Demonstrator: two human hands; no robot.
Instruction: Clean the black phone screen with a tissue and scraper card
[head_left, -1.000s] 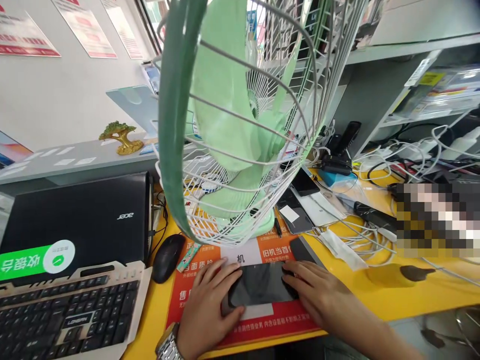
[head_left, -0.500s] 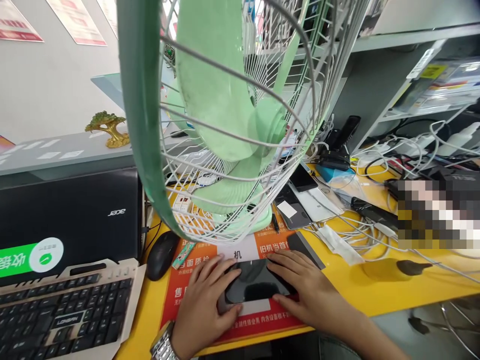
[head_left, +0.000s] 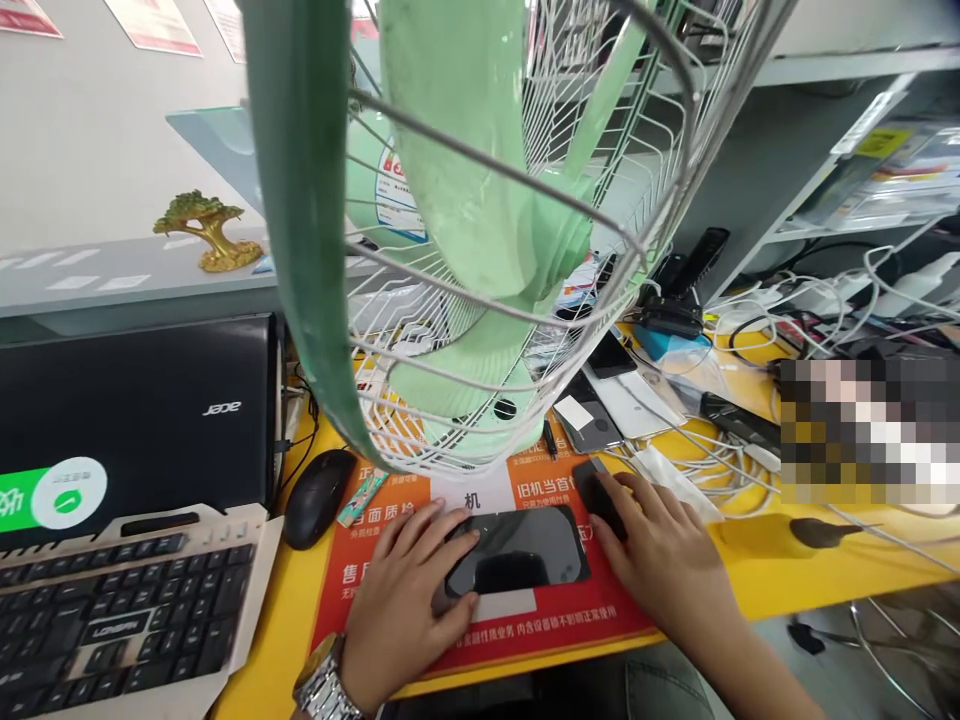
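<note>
A black smartphone (head_left: 517, 550) lies screen up on a red and orange printed mat (head_left: 555, 630). My left hand (head_left: 412, 600) spans its left end, with fingertips on the far edge and thumb at the near edge. To the right, my right hand (head_left: 660, 545) is closed around a dark flat rectangular object (head_left: 602, 497) at the mat's right side; its kind is unclear, partly covered by my fingers.
A green desk fan (head_left: 480, 250) looms over the mat. On the left are a black mouse (head_left: 320, 498), a keyboard (head_left: 127, 620) and a laptop (head_left: 135, 420). Other phones (head_left: 589, 412) and tangled white cables (head_left: 739, 475) lie to the right. A grey shelf unit (head_left: 750, 190) stands behind.
My right hand has left the smartphone's right end and moved right, taking hold of the dark flat object. My left hand stays at the smartphone. The view has shifted slightly.
</note>
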